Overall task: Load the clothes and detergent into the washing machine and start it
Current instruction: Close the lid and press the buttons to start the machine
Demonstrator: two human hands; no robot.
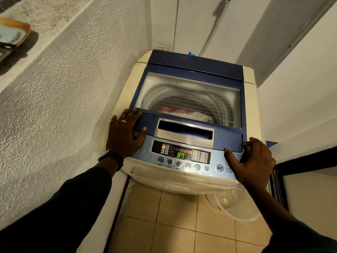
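A cream top-loading washing machine stands in a narrow corner, its blue lid down. Through the lid's clear window I see red and white clothes in the drum. The control panel is lit and its green display reads 37. My left hand rests flat on the lid's front left corner, fingers spread. My right hand lies on the front right corner, thumb on the panel beside the start/pause button, fingers curled over the machine's edge. No detergent is in view.
A rough plaster wall runs close along the left. White walls and a door frame close in the back and right. A clear plastic lid hangs off the machine's front, above beige floor tiles. A wall socket sits behind the machine.
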